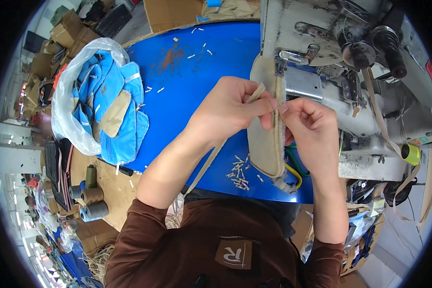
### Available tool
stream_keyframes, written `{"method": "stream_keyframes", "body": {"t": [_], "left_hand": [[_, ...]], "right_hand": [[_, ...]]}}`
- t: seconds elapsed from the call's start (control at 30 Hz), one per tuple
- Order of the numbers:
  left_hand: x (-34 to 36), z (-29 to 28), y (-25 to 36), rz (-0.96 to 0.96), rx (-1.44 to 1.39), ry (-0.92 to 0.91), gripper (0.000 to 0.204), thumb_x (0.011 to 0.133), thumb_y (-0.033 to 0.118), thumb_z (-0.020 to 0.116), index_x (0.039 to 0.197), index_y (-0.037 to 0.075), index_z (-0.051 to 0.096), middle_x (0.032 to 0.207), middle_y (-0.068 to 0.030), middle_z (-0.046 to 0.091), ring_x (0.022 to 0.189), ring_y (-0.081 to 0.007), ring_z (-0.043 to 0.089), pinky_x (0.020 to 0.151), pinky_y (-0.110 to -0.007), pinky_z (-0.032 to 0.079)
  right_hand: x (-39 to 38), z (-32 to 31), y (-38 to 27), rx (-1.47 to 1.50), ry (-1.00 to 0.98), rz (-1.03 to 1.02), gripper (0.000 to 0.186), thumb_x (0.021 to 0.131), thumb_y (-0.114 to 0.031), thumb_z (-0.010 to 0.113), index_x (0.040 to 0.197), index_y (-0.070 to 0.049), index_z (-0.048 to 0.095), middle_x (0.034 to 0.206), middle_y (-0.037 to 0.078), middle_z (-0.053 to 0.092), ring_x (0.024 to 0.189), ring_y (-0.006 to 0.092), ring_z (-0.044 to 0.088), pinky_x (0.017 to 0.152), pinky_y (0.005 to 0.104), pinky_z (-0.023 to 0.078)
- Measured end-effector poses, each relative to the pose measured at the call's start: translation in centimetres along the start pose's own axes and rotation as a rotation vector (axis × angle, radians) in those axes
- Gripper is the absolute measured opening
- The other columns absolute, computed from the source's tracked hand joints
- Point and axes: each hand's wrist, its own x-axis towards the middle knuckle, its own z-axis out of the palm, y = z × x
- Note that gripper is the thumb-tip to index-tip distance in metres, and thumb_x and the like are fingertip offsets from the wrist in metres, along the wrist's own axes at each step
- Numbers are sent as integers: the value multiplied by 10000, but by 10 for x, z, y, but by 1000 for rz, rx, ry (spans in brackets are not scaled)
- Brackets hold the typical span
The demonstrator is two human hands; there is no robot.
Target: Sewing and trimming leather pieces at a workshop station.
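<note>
Together, both hands (pixel 273 113) pinch the beige fabric piece (pixel 266 144), long axis running near-to-far.

Single head-worn fisheye, steeply downward, close over blue worktable (pixel 197 91).

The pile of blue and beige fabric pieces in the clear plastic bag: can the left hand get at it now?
Probably not at once. The left hand is pinching the beige fabric piece with its strap. The bare blue table between it and the bagged pile of blue and beige fabric pieces leaves the way free.
</note>
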Motion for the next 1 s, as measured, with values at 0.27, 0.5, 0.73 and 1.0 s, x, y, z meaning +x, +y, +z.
{"method": "stream_keyframes", "body": {"t": [0.27,0.5,0.73,1.0], "left_hand": [[-1,3,3,91,214,59,134,881,119,696,844,-10,707,640,-31,657,562,-39,519,512,-214,364],[-2,4,6,57,232,49,135,882,111,693,835,-15,700,639,-30,655,583,-50,555,536,-217,394],[-2,0,9,61,176,31,133,877,120,699,867,-12,709,648,-38,675,544,-31,493,497,-206,345],[1,-1,10,39,215,21,117,861,82,664,866,-27,708,649,-45,679,560,-40,539,496,-195,353]], "right_hand": [[-8,9,1,86,-4,-82,114,975,-58,624,955,37,682,759,40,711,631,49,627,568,191,500],[-1,3,13,112,-10,-29,102,961,-32,611,937,34,685,773,29,704,642,48,626,578,197,511],[0,1,12,2,-1,-82,92,937,-5,617,872,25,675,692,-20,637,592,12,555,524,186,434],[-5,14,10,130,61,-135,90,929,8,629,851,29,670,695,-20,646,604,-15,532,524,165,392]]}}
